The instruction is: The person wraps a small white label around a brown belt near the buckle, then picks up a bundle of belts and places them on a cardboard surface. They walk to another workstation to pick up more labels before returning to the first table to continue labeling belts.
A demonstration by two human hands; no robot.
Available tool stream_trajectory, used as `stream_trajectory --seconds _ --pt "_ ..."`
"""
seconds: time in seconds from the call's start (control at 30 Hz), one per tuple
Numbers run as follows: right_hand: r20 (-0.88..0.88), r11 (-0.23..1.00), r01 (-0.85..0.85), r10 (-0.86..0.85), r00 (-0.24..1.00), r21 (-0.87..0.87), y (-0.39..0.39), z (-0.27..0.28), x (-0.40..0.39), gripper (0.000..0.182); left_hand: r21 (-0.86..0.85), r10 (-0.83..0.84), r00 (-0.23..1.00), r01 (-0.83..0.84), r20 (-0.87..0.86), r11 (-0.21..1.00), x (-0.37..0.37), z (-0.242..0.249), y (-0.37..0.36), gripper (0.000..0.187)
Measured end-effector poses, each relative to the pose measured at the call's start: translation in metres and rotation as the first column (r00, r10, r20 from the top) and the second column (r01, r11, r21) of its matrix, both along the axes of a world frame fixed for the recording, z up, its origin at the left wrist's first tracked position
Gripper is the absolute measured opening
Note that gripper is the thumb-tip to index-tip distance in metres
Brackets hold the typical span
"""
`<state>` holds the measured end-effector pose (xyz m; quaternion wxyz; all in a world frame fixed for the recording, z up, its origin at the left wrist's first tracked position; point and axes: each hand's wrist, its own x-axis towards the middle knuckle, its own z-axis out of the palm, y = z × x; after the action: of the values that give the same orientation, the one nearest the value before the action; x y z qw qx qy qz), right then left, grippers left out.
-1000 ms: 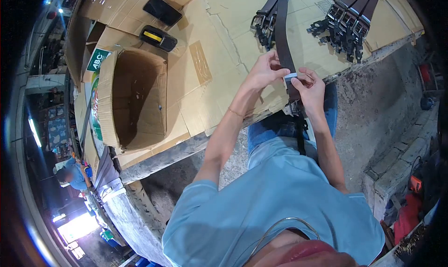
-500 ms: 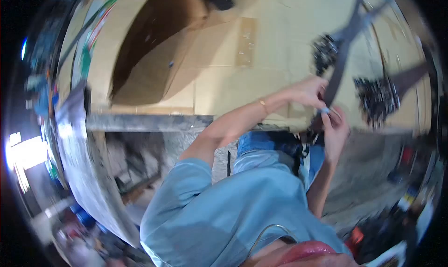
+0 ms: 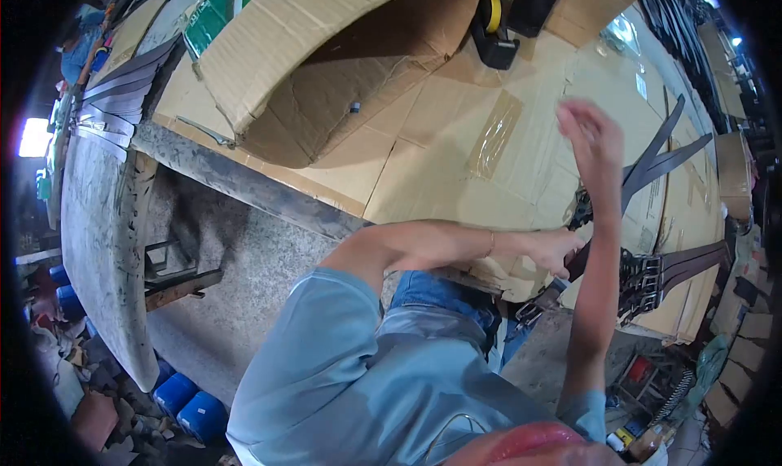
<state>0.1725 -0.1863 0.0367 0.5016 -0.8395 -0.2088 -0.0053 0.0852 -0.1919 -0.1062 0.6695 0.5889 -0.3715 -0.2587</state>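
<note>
My left hand (image 3: 554,250), a thin bracelet on its wrist, is closed around a dark belt (image 3: 580,264) at the front edge of the cardboard-covered table. The buckle end (image 3: 533,309) hangs below, by my waist. My right hand (image 3: 599,136) is lifted above the table, in front of the straps; its fingers are smeared by motion. Beyond it, other dark belt straps (image 3: 664,164) fan out to the right. A bunch of belts with metal buckles (image 3: 639,285) lies to the right of my right forearm.
An open cardboard box (image 3: 277,50) stands at the left of the cardboard tabletop (image 3: 440,164). Behind it are a tape dispenser (image 3: 493,46) and a black phone-like slab (image 3: 536,3). More straps (image 3: 122,99) lie at far left. Blue containers (image 3: 199,413) stand on the floor.
My right hand has left the belt and risen up and away from my left hand. My left hand still holds the belt. The head view has turned, showing more on the right.
</note>
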Motion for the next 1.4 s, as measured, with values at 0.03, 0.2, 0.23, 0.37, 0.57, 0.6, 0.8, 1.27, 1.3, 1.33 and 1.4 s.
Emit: stream_trajectory --seconds 0.03,0.2,0.23,0.37,0.57,0.6,0.8,1.27,1.3,1.33,1.4 --pt "0.035 0.997 -0.019 0.022 0.999 -0.080 0.014 -0.006 0.031 0.023 0.015 -0.017 0.999 0.018 -0.041 1.000 0.000 0.006 0.005 0.034" --pt "-0.224 0.987 -0.011 -0.025 0.974 -0.159 0.069 -0.029 0.128 0.027 0.009 0.043 0.998 -0.043 0.039 0.999 0.000 0.000 0.001 0.043" --pt "-0.397 0.985 -0.024 -0.046 0.917 -0.169 0.075 -0.026 0.134 0.023 -0.024 0.068 0.998 -0.068 0.014 0.997 -0.001 -0.004 -0.002 0.039" --pt "-0.638 0.993 -0.068 -0.009 0.770 -0.096 0.088 -0.011 0.133 0.019 0.015 0.094 0.989 -0.096 0.111 0.995 -0.001 0.002 0.002 0.031" --pt "-0.523 0.982 -0.093 -0.007 0.853 -0.164 0.088 -0.015 0.145 0.017 0.028 0.065 0.994 -0.068 0.084 0.997 0.000 -0.002 -0.001 0.029" --pt "-0.523 0.981 -0.096 -0.006 0.852 -0.167 0.089 -0.011 0.140 0.017 0.025 0.069 0.994 -0.071 0.083 0.997 0.000 0.000 0.000 0.029" --pt "-0.543 0.996 -0.059 0.085 0.835 0.065 0.082 0.013 0.133 0.016 0.035 0.054 0.992 -0.059 0.117 0.998 -0.001 0.007 0.006 0.030" --pt "-0.444 1.000 -0.004 0.013 0.896 0.021 0.070 -0.014 0.103 0.035 -0.012 0.043 0.999 -0.043 0.024 0.999 -0.002 0.011 0.008 0.039" --pt "-0.444 1.000 -0.004 0.013 0.896 0.021 0.070 -0.015 0.102 0.035 -0.012 0.043 0.999 -0.042 0.023 0.999 -0.002 0.014 0.009 0.039" --pt "-0.442 0.999 -0.022 0.031 0.897 0.027 0.070 -0.016 0.100 0.032 0.012 0.064 0.995 -0.065 0.077 0.998 -0.002 0.016 0.011 0.038" --pt "-0.440 0.999 -0.039 0.050 0.897 0.034 0.071 -0.018 0.097 0.030 0.036 0.083 0.988 -0.088 0.130 0.995 -0.003 0.018 0.013 0.038"
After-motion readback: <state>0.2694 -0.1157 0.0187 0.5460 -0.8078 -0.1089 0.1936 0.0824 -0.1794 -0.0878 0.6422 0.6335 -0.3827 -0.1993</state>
